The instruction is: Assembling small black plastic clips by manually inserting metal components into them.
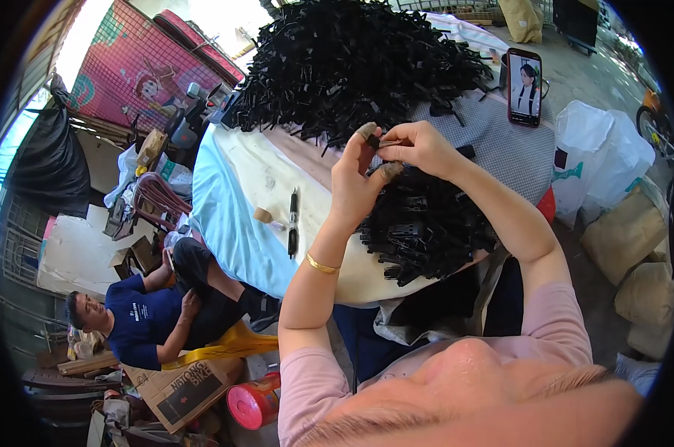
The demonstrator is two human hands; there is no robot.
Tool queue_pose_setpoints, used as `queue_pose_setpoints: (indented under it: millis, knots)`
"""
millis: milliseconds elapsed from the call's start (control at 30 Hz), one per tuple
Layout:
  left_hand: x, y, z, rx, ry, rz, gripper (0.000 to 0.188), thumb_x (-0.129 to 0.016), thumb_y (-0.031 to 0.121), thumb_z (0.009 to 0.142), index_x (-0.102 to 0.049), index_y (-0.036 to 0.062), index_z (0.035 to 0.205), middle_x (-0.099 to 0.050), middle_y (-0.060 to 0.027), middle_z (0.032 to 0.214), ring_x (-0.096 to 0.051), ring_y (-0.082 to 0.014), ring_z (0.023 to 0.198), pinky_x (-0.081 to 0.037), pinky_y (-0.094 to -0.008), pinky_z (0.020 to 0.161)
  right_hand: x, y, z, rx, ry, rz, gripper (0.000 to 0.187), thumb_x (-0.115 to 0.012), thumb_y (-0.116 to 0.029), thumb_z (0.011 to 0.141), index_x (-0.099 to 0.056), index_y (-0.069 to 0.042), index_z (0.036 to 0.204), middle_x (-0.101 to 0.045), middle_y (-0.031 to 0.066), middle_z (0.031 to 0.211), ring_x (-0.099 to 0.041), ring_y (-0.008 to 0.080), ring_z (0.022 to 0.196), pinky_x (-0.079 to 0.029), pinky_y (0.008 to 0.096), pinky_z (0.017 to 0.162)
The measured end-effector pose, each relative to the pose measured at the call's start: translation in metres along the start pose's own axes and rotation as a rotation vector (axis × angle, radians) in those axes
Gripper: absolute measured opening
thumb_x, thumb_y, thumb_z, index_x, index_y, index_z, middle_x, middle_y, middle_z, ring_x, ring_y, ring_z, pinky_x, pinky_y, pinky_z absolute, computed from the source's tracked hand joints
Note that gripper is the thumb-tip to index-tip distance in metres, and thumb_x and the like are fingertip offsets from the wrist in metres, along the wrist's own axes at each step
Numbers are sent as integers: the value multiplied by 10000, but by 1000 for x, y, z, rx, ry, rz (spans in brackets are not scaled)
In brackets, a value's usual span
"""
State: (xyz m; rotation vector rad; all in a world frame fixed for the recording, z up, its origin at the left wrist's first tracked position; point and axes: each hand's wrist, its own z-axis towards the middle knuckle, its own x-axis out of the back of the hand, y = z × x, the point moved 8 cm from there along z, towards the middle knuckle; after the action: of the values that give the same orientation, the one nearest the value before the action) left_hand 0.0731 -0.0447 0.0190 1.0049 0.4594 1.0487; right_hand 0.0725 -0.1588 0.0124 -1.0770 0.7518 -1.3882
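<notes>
Small black piece [374, 141] located between right fingers [398, 134], clamped on it, and left fingers [367, 130], against it; left closure cannot be told. Judged light, stiff, smooth; best held by opposite edges.

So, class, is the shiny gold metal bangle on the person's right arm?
No, the shiny gold metal bangle circles the left forearm, while the right forearm is bare.

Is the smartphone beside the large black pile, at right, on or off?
On: the smartphone has a lit screen showing a picture of a person.
</notes>
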Motion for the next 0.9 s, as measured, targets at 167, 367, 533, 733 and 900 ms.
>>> queue_pose_setpoints:
  millis: [167, 367, 533, 733, 900]
  knots:
    - [14, 13, 1, -1, 125, -271, 332, -594, -46, 789, -447, 0, 1082, -546, -84, 1062, -524, -124, 958, -446, -238, 824, -8, -19, -3, -64, -161, 324, 325, -549, -181, 866, -522, 4, 1132, -557, -6, 758, -461, 24, 619, -378, 158, 543]
    - [17, 10, -1, 54, 171, -135, 261, -573, -43, 806, -488, -11, 1050, -593, -61, 938, -568, -103, 846, -459, -218, 762, -5, -22, -5, 115, 1, 25, 180, -488, -109, 885, -615, 10, 932, -492, -23, 614, -420, 44, 546, -354, 179, 499]
    - [14, 15, -4, 103, 180, -3, 264, -574, -62, 794, -508, -27, 1046, -610, -69, 920, -582, -106, 856, -482, -227, 765, -2, -26, -6, 93, -42, -17, 170, -516, -109, 866, -625, 17, 900, -515, -8, 610, -451, 51, 554, -369, 189, 503]
    - [14, 18, -6, 70, 189, 71, 254, -588, -59, 779, -527, -29, 1024, -632, -65, 872, -596, -97, 807, -496, -228, 728, -4, -26, -6, 51, -61, -9, 168, -526, -108, 859, -627, 24, 883, -528, -4, 608, -464, 52, 545, -372, 189, 498]
    - [17, 20, -10, -33, 233, 185, 191, -613, -44, 767, -549, -31, 946, -635, -66, 855, -593, -87, 786, -491, -221, 696, -11, -25, -10, 42, 8, 0, 167, -521, -98, 869, -626, 25, 911, -511, -15, 598, -446, 39, 536, -352, 179, 477]
